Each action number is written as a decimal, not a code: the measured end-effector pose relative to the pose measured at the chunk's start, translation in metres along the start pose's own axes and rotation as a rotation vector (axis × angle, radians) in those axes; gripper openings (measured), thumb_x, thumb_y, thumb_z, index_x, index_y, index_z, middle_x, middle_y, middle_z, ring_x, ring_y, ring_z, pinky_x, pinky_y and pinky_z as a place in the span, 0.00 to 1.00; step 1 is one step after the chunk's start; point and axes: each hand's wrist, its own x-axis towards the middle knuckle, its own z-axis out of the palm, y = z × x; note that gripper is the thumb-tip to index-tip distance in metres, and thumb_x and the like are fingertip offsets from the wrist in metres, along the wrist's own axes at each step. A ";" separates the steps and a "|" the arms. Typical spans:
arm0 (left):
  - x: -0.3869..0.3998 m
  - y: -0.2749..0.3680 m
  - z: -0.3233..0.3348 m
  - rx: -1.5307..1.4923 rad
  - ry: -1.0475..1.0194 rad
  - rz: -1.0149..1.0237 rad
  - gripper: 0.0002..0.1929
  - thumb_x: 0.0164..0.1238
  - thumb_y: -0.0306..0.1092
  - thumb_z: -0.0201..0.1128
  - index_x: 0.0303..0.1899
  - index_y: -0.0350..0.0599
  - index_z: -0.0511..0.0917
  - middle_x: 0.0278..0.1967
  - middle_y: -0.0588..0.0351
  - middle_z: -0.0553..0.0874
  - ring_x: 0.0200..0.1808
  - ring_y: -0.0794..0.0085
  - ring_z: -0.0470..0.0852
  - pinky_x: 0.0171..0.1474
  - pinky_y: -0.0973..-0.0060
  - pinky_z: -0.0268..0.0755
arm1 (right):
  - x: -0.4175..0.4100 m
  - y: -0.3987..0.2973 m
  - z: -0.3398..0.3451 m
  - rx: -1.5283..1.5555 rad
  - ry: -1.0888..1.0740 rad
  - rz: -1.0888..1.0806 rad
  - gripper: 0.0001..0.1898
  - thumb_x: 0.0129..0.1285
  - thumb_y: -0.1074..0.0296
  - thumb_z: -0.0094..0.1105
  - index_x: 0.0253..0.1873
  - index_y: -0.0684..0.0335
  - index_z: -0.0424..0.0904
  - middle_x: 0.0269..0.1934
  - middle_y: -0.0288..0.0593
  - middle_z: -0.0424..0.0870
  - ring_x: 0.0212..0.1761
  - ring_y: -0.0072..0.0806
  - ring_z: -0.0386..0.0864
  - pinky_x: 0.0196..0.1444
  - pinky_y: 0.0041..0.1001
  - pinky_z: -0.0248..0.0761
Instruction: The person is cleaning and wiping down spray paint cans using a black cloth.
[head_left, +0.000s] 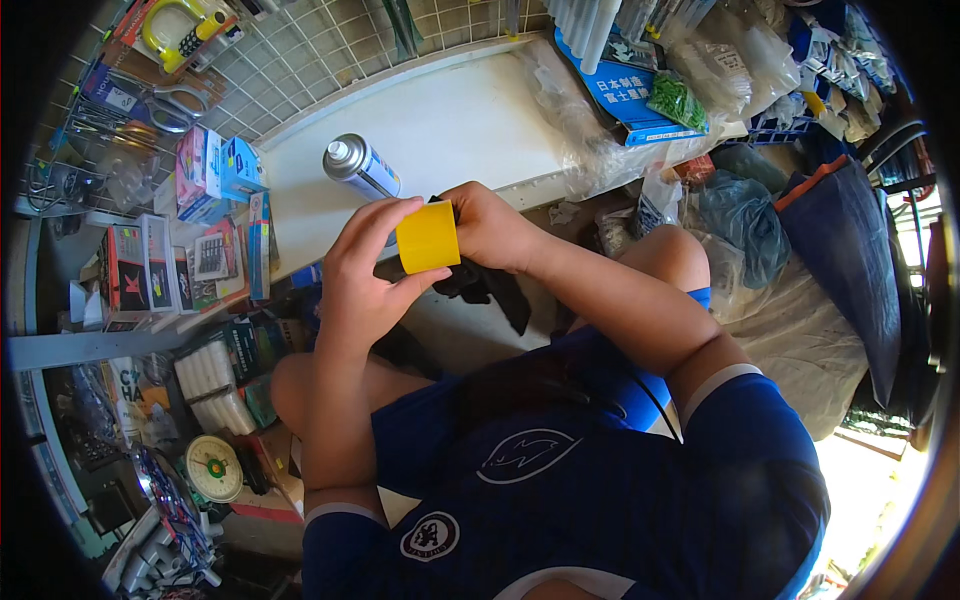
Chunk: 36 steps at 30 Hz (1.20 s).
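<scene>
A yellow cylindrical roll or tube (428, 237), its outside smooth, is held between the fingertips and thumb of my left hand (367, 262). Close against its right side is my right hand (487, 227), clasping a black cloth-like item (501, 296) that hangs below the fingers. How far the right hand also grips the yellow roll cannot be told, since its fingers are partly hidden. Just beyond my left fingers an aerosol can (364, 166) with a white nozzle stands on the white shelf (465, 124).
Boxes (217, 176) and scissors (174, 105) crowd the left by a wire grid (300, 56). A blue package (600, 82) and plastic bags (742, 225) lie at the right. A dial scale (214, 469) stands at lower left. My knees are beneath my arms.
</scene>
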 end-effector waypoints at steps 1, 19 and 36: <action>-0.001 0.000 -0.002 -0.011 -0.015 -0.009 0.32 0.49 0.34 0.85 0.58 0.41 0.83 0.51 0.46 0.88 0.51 0.52 0.88 0.56 0.62 0.80 | 0.000 0.002 -0.002 -0.149 -0.010 -0.030 0.11 0.61 0.67 0.74 0.40 0.71 0.87 0.30 0.43 0.90 0.31 0.19 0.82 0.37 0.28 0.77; -0.007 0.001 -0.010 -0.094 -0.084 -0.103 0.31 0.54 0.37 0.83 0.61 0.41 0.83 0.54 0.43 0.88 0.56 0.49 0.86 0.64 0.60 0.75 | -0.003 0.001 0.011 0.047 -0.090 0.106 0.15 0.61 0.69 0.73 0.49 0.72 0.89 0.38 0.38 0.91 0.37 0.20 0.84 0.42 0.26 0.78; -0.004 0.000 0.003 0.073 -0.036 0.012 0.36 0.49 0.43 0.85 0.63 0.47 0.83 0.58 0.52 0.83 0.61 0.56 0.80 0.67 0.61 0.66 | -0.009 -0.015 0.014 0.574 -0.077 0.177 0.16 0.71 0.79 0.63 0.61 0.68 0.81 0.50 0.45 0.88 0.50 0.29 0.88 0.53 0.31 0.84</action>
